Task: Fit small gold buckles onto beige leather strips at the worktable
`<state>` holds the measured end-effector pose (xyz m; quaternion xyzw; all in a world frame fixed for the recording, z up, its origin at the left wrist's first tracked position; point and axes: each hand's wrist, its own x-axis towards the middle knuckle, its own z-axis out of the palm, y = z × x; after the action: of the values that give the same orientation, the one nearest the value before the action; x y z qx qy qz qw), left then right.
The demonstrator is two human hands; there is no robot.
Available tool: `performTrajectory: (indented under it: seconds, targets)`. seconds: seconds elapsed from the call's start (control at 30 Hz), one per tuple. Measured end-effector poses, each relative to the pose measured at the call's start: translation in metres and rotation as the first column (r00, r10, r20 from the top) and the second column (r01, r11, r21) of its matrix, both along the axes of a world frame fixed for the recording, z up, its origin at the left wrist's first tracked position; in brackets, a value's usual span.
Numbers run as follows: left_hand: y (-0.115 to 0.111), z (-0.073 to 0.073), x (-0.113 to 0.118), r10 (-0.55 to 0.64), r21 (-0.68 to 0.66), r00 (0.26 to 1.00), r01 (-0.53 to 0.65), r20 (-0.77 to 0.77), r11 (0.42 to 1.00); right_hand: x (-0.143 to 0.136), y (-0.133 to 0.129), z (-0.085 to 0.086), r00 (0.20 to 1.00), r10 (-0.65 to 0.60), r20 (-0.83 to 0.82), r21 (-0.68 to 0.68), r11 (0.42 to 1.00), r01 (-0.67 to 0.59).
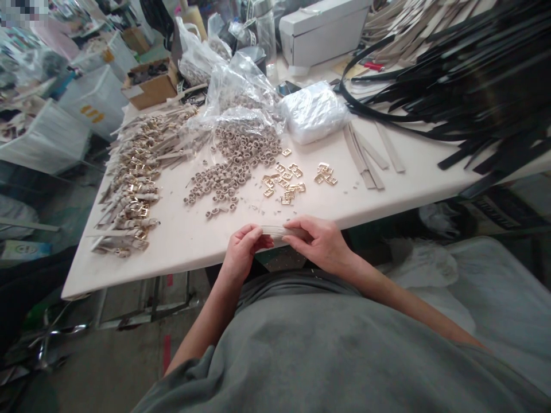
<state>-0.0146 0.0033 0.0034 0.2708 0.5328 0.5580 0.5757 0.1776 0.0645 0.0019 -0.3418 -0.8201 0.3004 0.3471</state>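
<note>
Between my two hands, at the table's front edge, is a beige strap, stretched roughly level. My left hand pinches its left end between thumb and fingers. On the other end, my right hand is closed with thumb and fingertips. Parts of the strap are hidden by the fingers. Just beyond my hands lie loose gold buckles and a smaller cluster of gold buckles. To their left spreads a heap of small beige loops.
Many beige straps with gold buckles cover the table's left side. A clear plastic bag and a white wrapped bundle stand behind the loops. Plain beige strips lie right of centre. Black straps overhang the right edge. A white box stands behind.
</note>
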Motion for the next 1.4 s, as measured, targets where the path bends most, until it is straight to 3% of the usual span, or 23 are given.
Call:
performTrajectory:
  seconds: [0.23, 0.5, 0.73, 0.87, 1.0, 1.07, 1.17, 1.27, 1.33, 1.4]
  targets:
    - [0.000, -0.004, 0.009, -0.113, 0.020, 0.958, 0.123, -0.262, 0.992, -0.001, -0.002, 0.001, 1.000, 0.016, -0.007, 0.120, 0.993, -0.015]
    - [0.016, 0.001, 0.020, -0.172, 0.048, 0.910, 0.205, -0.378, 0.978, 0.007, 0.004, -0.008, 1.000, -0.012, 0.012, 0.172, 0.985, 0.010]
    - [0.037, -0.004, 0.022, -0.226, 0.055, 0.857, 0.282, -0.463, 0.958, 0.018, 0.022, -0.012, 0.997, -0.040, 0.062, 0.168, 0.985, 0.030]
    - [0.051, -0.007, 0.005, -0.140, 0.074, 0.848, 0.205, -0.511, 0.976, 0.031, 0.047, -0.022, 0.982, -0.166, 0.092, 0.183, 0.972, 0.147]
    - [0.068, -0.013, -0.035, -0.012, 0.127, 0.813, 0.104, -0.582, 0.986, 0.039, 0.064, -0.037, 0.961, -0.262, 0.091, 0.205, 0.949, 0.240]
    - [0.080, -0.015, -0.057, 0.069, 0.155, 0.696, 0.062, -0.714, 0.986, 0.040, 0.066, -0.041, 0.959, -0.264, 0.106, 0.216, 0.947, 0.237]
    - [0.100, -0.013, -0.082, 0.146, 0.184, 0.351, 0.078, -0.925, 0.980, 0.039, 0.065, -0.041, 0.959, -0.255, 0.124, 0.230, 0.947, 0.222]
    - [0.121, -0.009, -0.091, 0.104, 0.110, 0.044, 0.174, -0.994, 0.979, 0.038, 0.063, -0.040, 0.955, -0.261, 0.142, 0.248, 0.943, 0.221]
    - [0.133, -0.008, -0.092, 0.047, 0.032, -0.069, 0.206, -0.996, 0.978, 0.038, 0.063, -0.040, 0.951, -0.263, 0.161, 0.258, 0.942, 0.217]
    - [0.143, -0.006, -0.092, 0.004, -0.022, -0.126, 0.207, -0.992, 0.978, 0.039, 0.064, -0.040, 0.949, -0.262, 0.176, 0.259, 0.942, 0.213]
